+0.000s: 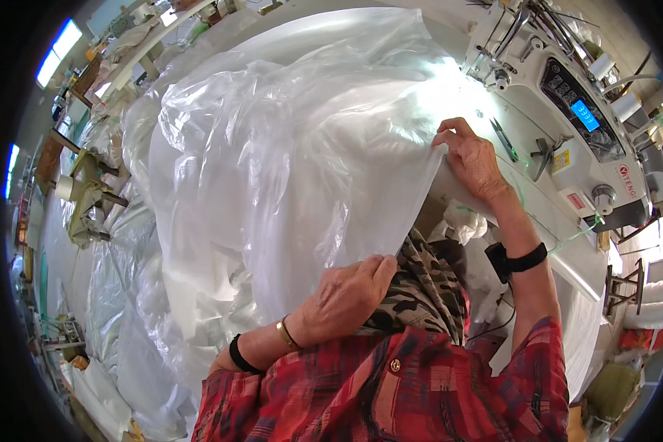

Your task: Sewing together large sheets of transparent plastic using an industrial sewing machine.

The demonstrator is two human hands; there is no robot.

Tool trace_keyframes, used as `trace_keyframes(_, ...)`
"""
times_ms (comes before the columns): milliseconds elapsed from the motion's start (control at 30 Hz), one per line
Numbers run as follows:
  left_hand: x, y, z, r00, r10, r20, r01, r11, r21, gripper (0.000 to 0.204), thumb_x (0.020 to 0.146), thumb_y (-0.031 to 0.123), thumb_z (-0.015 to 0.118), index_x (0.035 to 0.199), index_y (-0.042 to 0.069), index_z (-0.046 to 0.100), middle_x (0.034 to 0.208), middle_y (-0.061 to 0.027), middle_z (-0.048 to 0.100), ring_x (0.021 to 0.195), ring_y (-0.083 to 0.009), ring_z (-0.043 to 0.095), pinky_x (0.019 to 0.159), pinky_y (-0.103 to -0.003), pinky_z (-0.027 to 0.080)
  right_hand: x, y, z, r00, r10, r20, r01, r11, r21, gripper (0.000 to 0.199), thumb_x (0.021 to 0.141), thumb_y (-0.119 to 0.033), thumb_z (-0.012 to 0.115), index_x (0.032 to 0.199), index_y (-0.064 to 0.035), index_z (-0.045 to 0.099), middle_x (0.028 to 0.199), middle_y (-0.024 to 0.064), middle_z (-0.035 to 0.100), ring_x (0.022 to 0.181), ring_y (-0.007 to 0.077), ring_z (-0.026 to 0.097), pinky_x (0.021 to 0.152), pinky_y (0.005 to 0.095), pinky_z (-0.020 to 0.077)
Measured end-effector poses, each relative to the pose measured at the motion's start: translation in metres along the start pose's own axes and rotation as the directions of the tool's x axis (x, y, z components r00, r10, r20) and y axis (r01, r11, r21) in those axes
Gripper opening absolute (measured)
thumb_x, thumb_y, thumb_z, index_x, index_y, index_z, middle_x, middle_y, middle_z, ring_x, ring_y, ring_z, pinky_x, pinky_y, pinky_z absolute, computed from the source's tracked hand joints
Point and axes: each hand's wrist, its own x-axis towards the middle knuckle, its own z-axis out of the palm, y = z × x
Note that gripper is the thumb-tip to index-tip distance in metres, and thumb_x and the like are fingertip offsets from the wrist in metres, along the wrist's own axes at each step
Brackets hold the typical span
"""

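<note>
A big sheet of clear plastic film [295,169] spreads in loose folds over the work table and drops toward my lap. My left hand [350,291] is closed on the near end of its right-hand edge, close to my body. Farther up that same edge, my right hand [470,158] pinches the film between thumb and fingers, just short of the sewing machine's lamp glow. Between the two hands the edge runs fairly straight. The white sewing machine [567,110] stands to the right of my right hand; glare washes out the area around its needle.
Thread snips [504,140] lie on the machine bed beside my right hand. A green thread [574,237] trails near the handwheel. More plastic film [125,302] heaps down at the left, next to a wooden stool [88,188] bearing crumpled material. A dark stool [626,287] stands at the far right.
</note>
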Motion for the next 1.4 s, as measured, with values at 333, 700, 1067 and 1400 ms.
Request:
trace_keyframes(333, -0.007, -0.009, 0.001, 0.997, 0.052, -0.065, -0.053, 0.998, -0.022, 0.053, 0.082, 0.001, 0.059, 0.133, -0.002, 0.048, 0.103, -0.0146, 0.059, 0.077, -0.0312, 0.064, 0.064, -0.039, 0.052, 0.021, 0.009, 0.006, 0.993, -0.114, 0.005, 0.114, 0.993, -0.008, 0.015, 0.084, -0.007, 0.057, 0.098, -0.0105, 0.052, 0.091, 0.0051, 0.062, 0.076, 0.0295, 0.065, 0.067, 0.0396, 0.0508)
trace_keyframes(700, 0.01, -0.024, 0.032, 0.997, -0.039, -0.063, 0.031, 0.992, -0.121, 0.046, 0.079, -0.003, 0.054, 0.125, 0.0, 0.056, 0.085, -0.0152, 0.055, 0.071, -0.0345, 0.058, 0.064, -0.044, 0.048, 0.017, 0.011, 0.012, 0.988, 0.127, -0.091, -0.132, 0.99, -0.049, 0.021, 0.083, -0.018, 0.063, 0.102, -0.0101, 0.062, 0.105, 0.0057, 0.06, 0.092, 0.0257, 0.064, 0.08, 0.0388, 0.0513)
trace_keyframes(1067, 0.053, -0.037, 0.025, 0.997, 0.013, -0.072, -0.014, 1.0, -0.01, 0.032, 0.076, 0.0, 0.054, 0.106, 0.001, 0.065, 0.077, -0.0134, 0.054, 0.066, -0.0332, 0.058, 0.06, -0.042, 0.047, 0.018, 0.016, 0.018, 0.957, 0.238, -0.166, -0.264, 0.951, -0.159, 0.038, 0.091, -0.029, 0.059, 0.116, -0.0003, 0.061, 0.115, 0.0144, 0.064, 0.111, 0.0278, 0.057, 0.093, 0.0402, 0.0416)
trace_keyframes(1400, 0.143, -0.054, 0.011, 0.968, 0.183, -0.171, -0.178, 0.983, 0.044, 0.017, 0.077, 0.002, 0.055, 0.092, 0.002, 0.063, 0.076, -0.0159, 0.053, 0.068, -0.0371, 0.057, 0.061, -0.045, 0.046, 0.02, 0.015, 0.021, 0.946, 0.294, -0.133, -0.311, 0.941, -0.135, 0.046, 0.093, -0.033, 0.055, 0.123, 0.002, 0.058, 0.121, 0.0183, 0.063, 0.115, 0.0303, 0.055, 0.098, 0.0411, 0.0388)
